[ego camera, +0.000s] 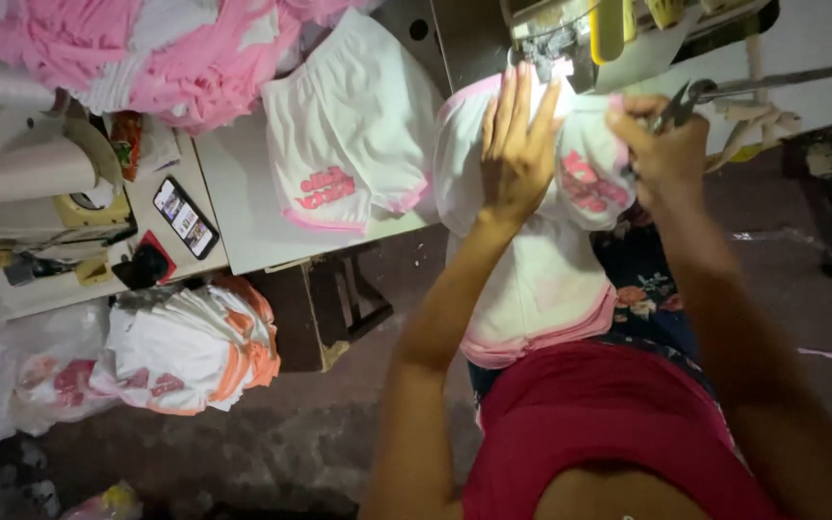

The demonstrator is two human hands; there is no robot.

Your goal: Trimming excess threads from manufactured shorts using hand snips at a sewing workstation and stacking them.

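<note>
Head view, at the machine: a person seated at a sewing machine (580,39) works a white garment with pink trim (541,260), its upper end pushed up under the lit needle area and the rest trailing down over the lap.
Left hand (517,144): laid flat on the cloth, fingers straight and together, palm down, pressing the fabric just below the needle; it grips nothing.
Right hand (662,144): closed round a bunched fold of the same garment at its right edge, with small metal snips (686,101) tucked in the same fist.
Garment position: between both hands, touching the machine bed at the top and hanging off the table edge below; a pink print shows near the right hand.
Doing it well, as a judgement: the flat palm should keep the layers smooth and fingertips clear of the needle, while the right hand feeds the edge evenly without tugging.
Head view, the table: a finished pair of white shorts (349,135) lies flat on the table (233,212), well apart from the hands; a phone (185,217) rests near its left edge.
Head view, surroundings: a pink and white heap (127,53) fills the top left; bagged bundles (190,347) sit on the floor.
</note>
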